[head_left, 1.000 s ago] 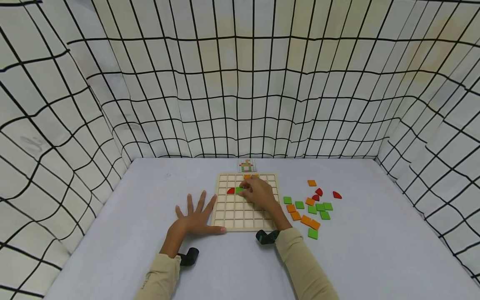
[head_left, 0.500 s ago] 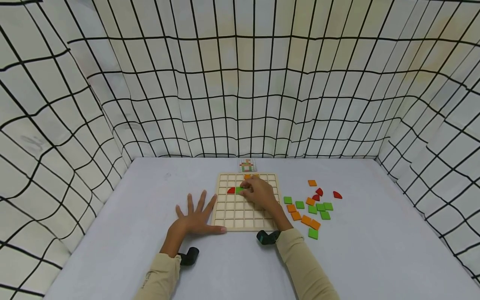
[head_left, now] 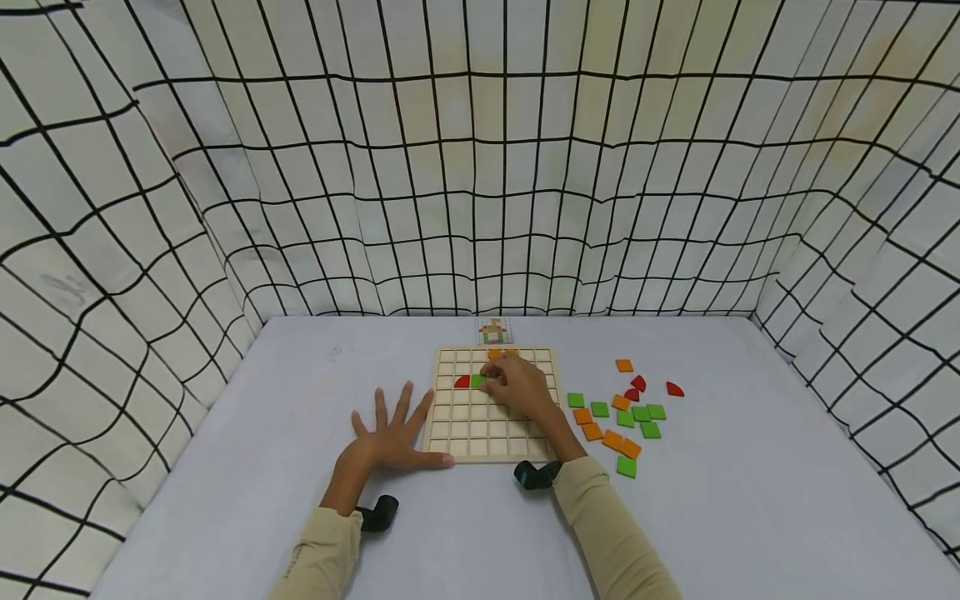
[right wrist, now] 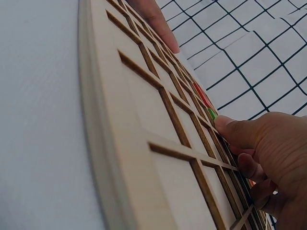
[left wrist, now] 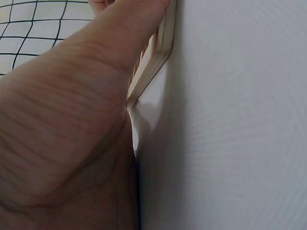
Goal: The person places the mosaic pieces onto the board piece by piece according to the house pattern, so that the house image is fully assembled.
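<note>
A wooden grid board (head_left: 468, 429) lies on the white table. My left hand (head_left: 390, 442) is spread beside its left edge, fingers straight, the thumb on the front left corner. My right hand (head_left: 519, 385) reaches over the board, its thumb and index finger at a green square tile (head_left: 477, 381) in a cell of an upper row. In the right wrist view the thumb tip meets the green tile (right wrist: 212, 113); the other fingers are curled. A red quarter-circle tile (head_left: 462, 382) sits just left of it. Orange tiles (head_left: 494, 354) in the top row are partly hidden.
A small pattern card (head_left: 494, 331) lies behind the board. To the right are scattered several green tiles (head_left: 626, 419), orange tiles (head_left: 592, 432) and red quarter-circle tiles (head_left: 674, 389). Black-lined white netting (head_left: 491, 217) walls the back and sides of the table.
</note>
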### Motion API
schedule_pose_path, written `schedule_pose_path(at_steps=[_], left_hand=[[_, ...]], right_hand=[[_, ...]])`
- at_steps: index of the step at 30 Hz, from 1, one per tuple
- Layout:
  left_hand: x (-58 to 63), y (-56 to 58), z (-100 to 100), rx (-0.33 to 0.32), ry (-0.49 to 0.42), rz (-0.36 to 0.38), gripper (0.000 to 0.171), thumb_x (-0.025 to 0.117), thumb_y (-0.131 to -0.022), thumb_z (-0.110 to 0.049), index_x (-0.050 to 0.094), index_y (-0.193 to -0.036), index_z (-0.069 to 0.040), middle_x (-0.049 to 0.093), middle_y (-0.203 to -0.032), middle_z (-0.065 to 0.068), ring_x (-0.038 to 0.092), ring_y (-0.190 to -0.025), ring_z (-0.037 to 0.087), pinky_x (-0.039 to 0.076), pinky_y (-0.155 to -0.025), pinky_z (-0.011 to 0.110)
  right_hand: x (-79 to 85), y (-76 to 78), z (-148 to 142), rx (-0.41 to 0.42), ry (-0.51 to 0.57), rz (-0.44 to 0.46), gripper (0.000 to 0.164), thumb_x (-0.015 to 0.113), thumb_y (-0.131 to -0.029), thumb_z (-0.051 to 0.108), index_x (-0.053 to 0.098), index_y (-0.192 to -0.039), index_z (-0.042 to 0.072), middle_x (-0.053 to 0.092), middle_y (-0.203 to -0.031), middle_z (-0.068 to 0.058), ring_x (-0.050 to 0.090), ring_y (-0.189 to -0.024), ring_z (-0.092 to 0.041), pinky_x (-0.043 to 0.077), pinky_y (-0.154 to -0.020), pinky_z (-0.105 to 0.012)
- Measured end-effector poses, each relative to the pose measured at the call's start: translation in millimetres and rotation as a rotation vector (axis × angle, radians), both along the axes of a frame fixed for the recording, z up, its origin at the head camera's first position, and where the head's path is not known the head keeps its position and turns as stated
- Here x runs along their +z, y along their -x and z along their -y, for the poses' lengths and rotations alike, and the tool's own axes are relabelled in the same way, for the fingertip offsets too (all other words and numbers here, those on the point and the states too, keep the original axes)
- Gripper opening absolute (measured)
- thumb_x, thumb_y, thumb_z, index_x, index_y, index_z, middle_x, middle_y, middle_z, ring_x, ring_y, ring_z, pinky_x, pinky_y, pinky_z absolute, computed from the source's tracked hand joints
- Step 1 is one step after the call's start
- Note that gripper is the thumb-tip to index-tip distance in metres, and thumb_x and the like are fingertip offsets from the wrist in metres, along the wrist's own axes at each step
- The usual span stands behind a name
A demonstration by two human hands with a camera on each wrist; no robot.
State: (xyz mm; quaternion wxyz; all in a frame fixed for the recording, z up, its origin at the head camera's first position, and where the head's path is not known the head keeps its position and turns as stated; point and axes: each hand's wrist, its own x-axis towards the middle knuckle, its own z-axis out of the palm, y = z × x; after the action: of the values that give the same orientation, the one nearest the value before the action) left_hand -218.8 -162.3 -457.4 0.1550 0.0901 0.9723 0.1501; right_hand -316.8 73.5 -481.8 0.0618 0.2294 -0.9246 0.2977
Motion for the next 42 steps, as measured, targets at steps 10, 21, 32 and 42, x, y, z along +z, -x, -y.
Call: schedule_pose_path(at_steps=[10,21,32,42], left_hand=[[0.9,-0.3,0,0.001,-0.007,0.000,0.116,0.064,-0.072,-0.077,0.011,-0.158,-0.020,-0.007,-0.164,0.020,-0.018,-0.142,0.057,-0.005,-0.099,0.084],[-0.8,0.5,2,0.003,-0.005,0.005,0.117,0.064,-0.072,-0.078,0.011,-0.158,-0.020,-0.007,-0.164,0.020,-0.018,-0.142,0.056,-0.005,-0.099,0.084],[-2.1,-1.4,1,0.002,-0.018,-0.009,0.117,0.065,-0.071,-0.077,0.013,-0.158,-0.019,-0.005,-0.164,0.021,-0.018,-0.142,0.057,-0.005,-0.099,0.084],[-1.6,-2.4,1,0.003,-0.026,-0.011,0.118,0.066,-0.071,-0.077,0.012,-0.158,-0.019,-0.007,-0.164,0.021,-0.019,-0.142,0.057,-0.006,-0.098,0.084]], right_hand=[[1.1,0.3,-2,0.031,-0.007,0.001,0.023,0.068,-0.092,0.031,0.072,-0.111,0.018,0.063,-0.100,0.002,0.062,-0.084,-0.011,0.050,-0.067,-0.025],[1.9,2.1,-5,0.079,0.043,0.016,0.025,0.068,-0.093,0.029,0.070,-0.114,0.015,0.064,-0.105,0.000,0.055,-0.080,-0.010,0.047,-0.069,-0.024],[7.0,3.1,-24,0.149,0.162,0.039,0.024,0.068,-0.093,0.018,0.069,-0.114,0.006,0.062,-0.103,-0.010,0.063,-0.081,-0.017,0.051,-0.067,-0.023],[17.6,1.7,-61,0.085,0.168,0.004,0.024,0.068,-0.093,0.018,0.069,-0.114,0.007,0.063,-0.104,-0.009,0.060,-0.080,-0.017,0.051,-0.068,-0.028]])
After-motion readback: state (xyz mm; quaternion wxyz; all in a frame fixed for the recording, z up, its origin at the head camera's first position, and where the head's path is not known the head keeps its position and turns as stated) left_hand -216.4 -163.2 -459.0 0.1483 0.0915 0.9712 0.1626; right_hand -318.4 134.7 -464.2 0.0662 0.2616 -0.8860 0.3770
